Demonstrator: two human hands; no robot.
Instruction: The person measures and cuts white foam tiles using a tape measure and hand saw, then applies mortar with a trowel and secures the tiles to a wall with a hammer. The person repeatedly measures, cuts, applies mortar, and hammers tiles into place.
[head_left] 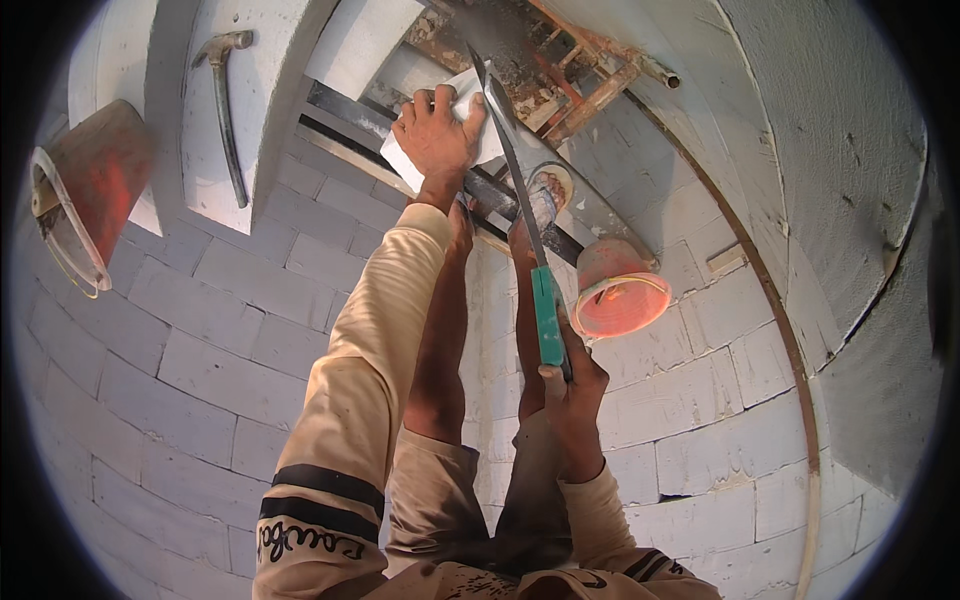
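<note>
My left hand [440, 135] presses down on a white block [403, 166], its fingers curled over the top and the thumb set apart on the right. In my right hand [580, 390] is a handsaw [546, 315], gripped by its green handle. The long, dark, narrow blade points up and away, crossing just right of the block. Whether the teeth touch the block I cannot tell. A dark beam [490, 195] runs beneath the block, by my feet.
A claw hammer [226, 110] lies on a pale ledge at the upper left. One stained reddish bucket [105, 175] stands at far left; another [620, 290] is right of my legs. A rusty frame [590, 105] sits beyond the block. Pale block walling [200, 350] surrounds my legs.
</note>
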